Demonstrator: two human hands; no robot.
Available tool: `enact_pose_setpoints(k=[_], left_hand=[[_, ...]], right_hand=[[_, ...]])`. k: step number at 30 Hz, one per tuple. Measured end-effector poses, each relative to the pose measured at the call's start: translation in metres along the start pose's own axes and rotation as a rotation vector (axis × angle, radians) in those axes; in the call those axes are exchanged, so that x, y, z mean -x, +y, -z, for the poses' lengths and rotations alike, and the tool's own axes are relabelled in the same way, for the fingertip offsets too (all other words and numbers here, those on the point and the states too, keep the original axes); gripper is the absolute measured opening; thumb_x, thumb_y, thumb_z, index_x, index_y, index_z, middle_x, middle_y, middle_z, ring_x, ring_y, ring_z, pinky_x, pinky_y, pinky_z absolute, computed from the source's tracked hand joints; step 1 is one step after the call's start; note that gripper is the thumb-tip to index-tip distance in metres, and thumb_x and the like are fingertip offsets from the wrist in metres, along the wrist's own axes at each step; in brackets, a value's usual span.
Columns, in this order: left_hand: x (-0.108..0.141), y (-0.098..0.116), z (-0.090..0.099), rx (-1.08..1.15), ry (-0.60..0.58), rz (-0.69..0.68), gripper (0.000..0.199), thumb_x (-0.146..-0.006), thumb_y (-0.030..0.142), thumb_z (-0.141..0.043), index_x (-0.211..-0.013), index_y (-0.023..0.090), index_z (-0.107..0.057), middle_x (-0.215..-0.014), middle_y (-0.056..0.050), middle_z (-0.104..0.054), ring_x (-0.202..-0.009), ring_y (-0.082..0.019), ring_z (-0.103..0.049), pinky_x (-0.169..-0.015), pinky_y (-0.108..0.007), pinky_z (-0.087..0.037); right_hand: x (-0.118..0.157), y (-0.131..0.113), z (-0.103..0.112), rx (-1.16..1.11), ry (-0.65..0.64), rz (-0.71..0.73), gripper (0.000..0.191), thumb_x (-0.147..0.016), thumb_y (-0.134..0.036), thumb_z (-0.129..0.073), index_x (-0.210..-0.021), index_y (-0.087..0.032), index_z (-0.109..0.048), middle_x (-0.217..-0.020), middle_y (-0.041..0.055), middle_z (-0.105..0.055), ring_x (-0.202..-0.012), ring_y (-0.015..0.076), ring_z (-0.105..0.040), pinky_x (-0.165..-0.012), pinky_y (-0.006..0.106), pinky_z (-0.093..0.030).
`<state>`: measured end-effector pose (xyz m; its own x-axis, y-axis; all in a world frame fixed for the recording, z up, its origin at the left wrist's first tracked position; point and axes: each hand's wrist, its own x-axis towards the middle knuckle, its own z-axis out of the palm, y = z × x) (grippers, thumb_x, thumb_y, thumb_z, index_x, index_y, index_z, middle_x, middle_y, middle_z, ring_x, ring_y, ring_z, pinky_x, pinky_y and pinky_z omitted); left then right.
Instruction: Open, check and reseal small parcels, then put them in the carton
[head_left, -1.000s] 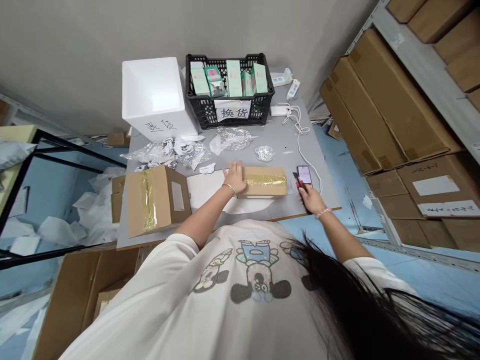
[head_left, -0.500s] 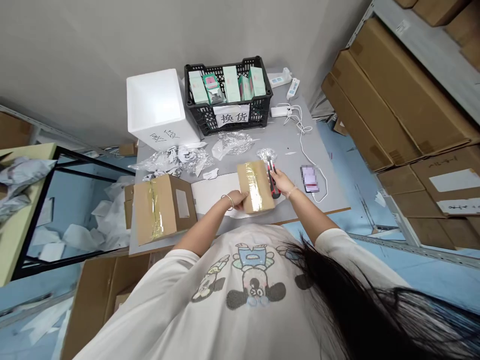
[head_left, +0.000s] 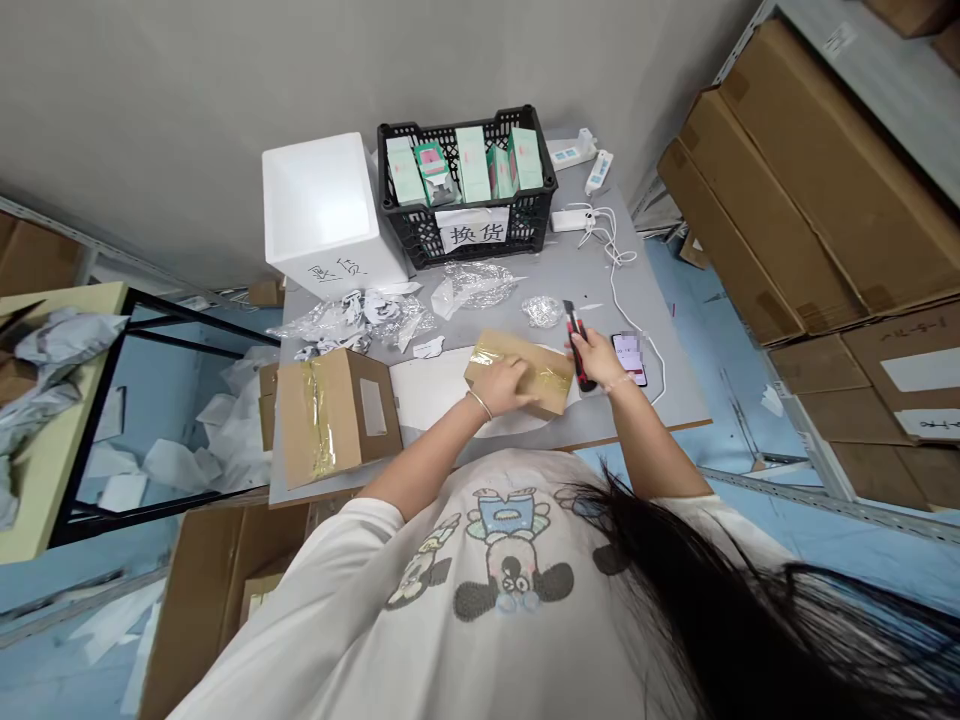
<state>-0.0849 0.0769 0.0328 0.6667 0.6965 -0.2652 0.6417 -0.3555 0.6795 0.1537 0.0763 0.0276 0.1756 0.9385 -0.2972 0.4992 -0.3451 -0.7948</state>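
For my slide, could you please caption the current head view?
Left hand on an oblong taped brown cardboard box; right hand holding a red and black utility knife.

Grey table (head_left: 559, 272) has black crate (head_left: 420, 232) at 12 o'clock, white foam box (head_left: 337, 272) at 10, taped carton (head_left: 322, 420) at 8, white sheet (head_left: 427, 390) at 6, phone (head_left: 630, 355) at 4.
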Motion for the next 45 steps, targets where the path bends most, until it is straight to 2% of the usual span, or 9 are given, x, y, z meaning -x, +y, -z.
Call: enact_pose_setpoints(k=[2, 4, 7, 10, 17, 25, 31, 37, 45], left_hand=[[-0.015, 0.003, 0.006, -0.258, 0.013, -0.158, 0.108, -0.058, 0.059, -0.08, -0.147, 0.018, -0.034, -0.154, -0.018, -0.03, -0.144, -0.039, -0.021, -0.116, -0.051, -0.015], [-0.034, 0.007, -0.002, -0.385, -0.07, -0.229, 0.126, -0.052, 0.061, -0.081, -0.153, 0.016, -0.02, -0.16, -0.02, -0.013, -0.147, -0.042, -0.005, -0.116, -0.055, -0.004], [-0.058, 0.015, -0.025, -0.423, -0.134, -0.281, 0.131, -0.05, 0.061, -0.079, -0.153, 0.012, -0.016, -0.159, -0.023, -0.015, -0.146, -0.044, -0.005, -0.115, -0.056, 0.003], [-0.07, 0.023, -0.042, -0.407, -0.093, -0.244, 0.132, -0.047, 0.06, -0.08, -0.152, 0.008, -0.018, -0.154, -0.025, -0.025, -0.143, -0.045, -0.013, -0.115, -0.055, 0.002], [-0.073, 0.035, -0.053, -0.433, 0.07, -0.003, 0.133, -0.046, 0.064, -0.079, -0.151, 0.008, -0.019, -0.149, -0.025, -0.029, -0.138, -0.046, -0.021, -0.116, -0.054, 0.001], [-0.084, 0.038, -0.053, -0.398, 0.192, 0.106, 0.13, -0.048, 0.063, -0.078, -0.15, 0.006, -0.021, -0.146, -0.027, -0.031, -0.135, -0.046, -0.025, -0.115, -0.053, -0.005], [-0.086, 0.038, -0.053, -0.442, 0.193, 0.134, 0.13, -0.048, 0.062, -0.078, -0.151, 0.008, -0.02, -0.146, -0.025, -0.032, -0.135, -0.045, -0.025, -0.115, -0.053, -0.003], [-0.084, 0.036, -0.057, -0.453, 0.219, 0.102, 0.128, -0.048, 0.059, -0.079, -0.149, 0.006, -0.021, -0.143, -0.027, -0.034, -0.133, -0.046, -0.029, -0.114, -0.054, -0.009], [-0.085, 0.031, -0.063, -0.565, 0.277, 0.074, 0.127, -0.047, 0.064, -0.077, -0.147, 0.006, -0.025, -0.14, -0.026, -0.037, -0.13, -0.045, -0.034, -0.112, -0.055, -0.017]], right_hand=[[0.02, 0.025, 0.01, -0.111, 0.028, -0.169, 0.031, -0.097, -0.042, -0.04, -0.109, -0.017, -0.054, -0.093, 0.0085, -0.07, -0.064, 0.0143, -0.065, -0.057, 0.024, -0.049], [0.039, 0.044, 0.012, -0.183, 0.021, -0.305, 0.026, -0.096, -0.04, -0.044, -0.103, -0.017, -0.054, -0.081, 0.006, -0.068, -0.054, 0.0133, -0.062, -0.049, 0.023, -0.046], [0.06, 0.062, 0.008, -0.298, -0.017, -0.429, 0.02, -0.096, -0.036, -0.045, -0.095, -0.017, -0.052, -0.067, 0.0011, -0.063, -0.047, 0.0121, -0.057, -0.045, 0.022, -0.045], [0.067, 0.069, 0.004, -0.39, -0.075, -0.469, 0.021, -0.097, -0.038, -0.043, -0.092, -0.019, -0.051, -0.061, -0.0017, -0.059, -0.044, 0.0123, -0.055, -0.045, 0.023, -0.045], [0.04, 0.071, 0.004, -0.323, -0.163, -0.415, 0.029, -0.097, -0.045, -0.041, -0.089, -0.019, -0.053, -0.06, -0.002, -0.059, -0.043, 0.0113, -0.053, -0.044, 0.022, -0.042], [0.003, 0.054, 0.011, -0.127, -0.259, -0.299, 0.033, -0.097, -0.047, -0.042, -0.093, -0.019, -0.058, -0.061, -0.0008, -0.06, -0.042, 0.0116, -0.053, -0.047, 0.022, -0.042], [-0.004, 0.06, 0.022, -0.054, -0.333, -0.216, 0.036, -0.096, -0.049, -0.041, -0.096, -0.019, -0.06, -0.06, 0.0004, -0.06, -0.042, 0.0125, -0.052, -0.048, 0.023, -0.042], [0.0, 0.067, 0.016, -0.156, -0.329, -0.194, 0.035, -0.097, -0.048, -0.039, -0.095, -0.019, -0.059, -0.059, -0.001, -0.059, -0.042, 0.0119, -0.051, -0.046, 0.022, -0.039], [0.0, 0.061, 0.014, -0.104, -0.302, -0.185, 0.032, -0.098, -0.044, -0.04, -0.095, -0.018, -0.06, -0.062, 0.0009, -0.062, -0.043, 0.0119, -0.053, -0.047, 0.022, -0.038]])
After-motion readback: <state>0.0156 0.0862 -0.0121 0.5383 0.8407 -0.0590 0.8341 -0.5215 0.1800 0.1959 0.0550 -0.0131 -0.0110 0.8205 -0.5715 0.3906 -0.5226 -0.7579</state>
